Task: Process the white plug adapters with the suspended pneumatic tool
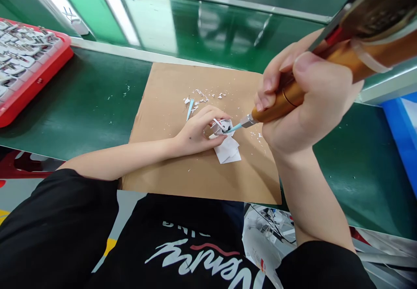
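Note:
A small white part (pixel 219 128) sits between the thumb and fingers of my left hand (pixel 202 131), over the middle of the cardboard. Its hollow side faces up and shows something dark inside. My right hand (pixel 302 93) is wrapped round a gold-brown dispensing tool (pixel 280 106) with a metal collar and a pale blue tapered nozzle (pixel 235 127). The nozzle's tip reaches the opening of the white part; whether it touches is too small to tell. White paper squares (pixel 228 151) lie just below the part.
The cardboard sheet (pixel 169 176) lies on a green table (pixel 97 97). A loose blue nozzle (pixel 190 109) and white scraps (pixel 202 93) are beyond my left hand. A red tray (pixel 39 82) of white and metal parts stands left; a blue bin (pixel 399 128) is at right.

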The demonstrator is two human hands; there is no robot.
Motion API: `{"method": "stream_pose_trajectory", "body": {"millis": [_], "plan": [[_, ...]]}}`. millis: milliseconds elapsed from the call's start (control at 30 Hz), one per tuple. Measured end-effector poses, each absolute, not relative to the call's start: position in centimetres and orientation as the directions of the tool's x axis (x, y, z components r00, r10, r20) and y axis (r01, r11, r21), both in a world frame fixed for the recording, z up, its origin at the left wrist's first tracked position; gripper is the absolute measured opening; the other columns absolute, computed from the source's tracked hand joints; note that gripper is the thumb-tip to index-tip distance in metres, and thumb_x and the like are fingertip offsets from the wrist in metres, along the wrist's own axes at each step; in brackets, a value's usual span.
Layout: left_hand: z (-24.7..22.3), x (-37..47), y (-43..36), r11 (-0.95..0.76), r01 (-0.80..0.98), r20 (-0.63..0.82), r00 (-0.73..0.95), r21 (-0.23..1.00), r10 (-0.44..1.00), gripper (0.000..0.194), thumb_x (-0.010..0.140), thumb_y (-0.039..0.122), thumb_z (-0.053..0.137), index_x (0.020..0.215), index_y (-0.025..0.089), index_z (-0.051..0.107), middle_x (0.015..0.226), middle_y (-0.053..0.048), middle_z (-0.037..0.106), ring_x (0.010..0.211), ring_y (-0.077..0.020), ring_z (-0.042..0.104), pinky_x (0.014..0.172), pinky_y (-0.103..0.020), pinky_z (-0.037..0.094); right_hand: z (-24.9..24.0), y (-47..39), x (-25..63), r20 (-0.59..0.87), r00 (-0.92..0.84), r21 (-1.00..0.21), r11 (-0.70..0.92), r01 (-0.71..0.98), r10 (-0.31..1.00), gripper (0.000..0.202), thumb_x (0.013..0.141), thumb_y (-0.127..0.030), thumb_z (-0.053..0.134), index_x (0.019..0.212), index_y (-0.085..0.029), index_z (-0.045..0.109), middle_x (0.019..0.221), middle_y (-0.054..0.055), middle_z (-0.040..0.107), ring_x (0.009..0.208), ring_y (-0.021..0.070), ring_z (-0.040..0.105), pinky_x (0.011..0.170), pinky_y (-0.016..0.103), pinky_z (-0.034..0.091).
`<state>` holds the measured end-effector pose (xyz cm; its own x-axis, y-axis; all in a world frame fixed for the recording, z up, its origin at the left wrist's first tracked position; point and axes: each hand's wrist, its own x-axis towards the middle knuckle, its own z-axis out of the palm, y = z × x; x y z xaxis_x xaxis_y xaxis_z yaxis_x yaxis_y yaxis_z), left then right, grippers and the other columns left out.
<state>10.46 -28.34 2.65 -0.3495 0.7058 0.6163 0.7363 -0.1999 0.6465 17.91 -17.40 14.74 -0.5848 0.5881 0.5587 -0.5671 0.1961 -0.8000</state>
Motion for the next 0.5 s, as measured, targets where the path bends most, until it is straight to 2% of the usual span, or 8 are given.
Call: {"method": "stream_pose_trajectory", "body": {"millis": [200,367,500], "plan": [[2.50,10.57,-28.37,-0.211,0.727,0.618,-0.352,0.654,0.703,0.033,0.079,0.017,0.066,0.111,0.020,0.057,0.103,-0.007,0.062,0.096,-0.0173,0.058,0.085,-0.033,0.050,14.71,-17.35,17.91,0.570,-0.588,-0.801,0.228,-0.553,0.574,0.021,0.076,-0.016,0.047,0.057,-0.021,0.042,0.053,-0.003,0.038,0.041,0.0082,0.033,0.040,0.027,0.026],[2.64,10.64,-28.41,-0.219,0.726,0.629,-0.357,0.652,0.691,0.034,0.079,0.016,0.066,0.112,0.020,0.058,0.102,-0.007,0.064,0.096,-0.0169,0.059,0.085,-0.032,0.051,14.63,-17.26,17.90,0.569,-0.584,-0.801,0.230,-0.552,0.579,0.019,0.076,-0.018,0.047,0.057,-0.022,0.045,0.053,-0.003,0.039,0.040,0.0088,0.032,0.040,0.029,0.026],[2.82,10.77,-28.61,-0.162,0.690,0.561,-0.403,0.706,0.723,0.034,0.081,0.023,0.066,0.114,0.021,0.058,0.107,-0.007,0.066,0.095,-0.0168,0.061,0.074,-0.027,0.052,14.66,-17.53,17.83,0.562,-0.572,-0.799,0.212,-0.563,0.598,0.022,0.076,-0.017,0.047,0.055,-0.023,0.042,0.053,-0.002,0.038,0.041,0.0110,0.032,0.040,0.031,0.024]]}}
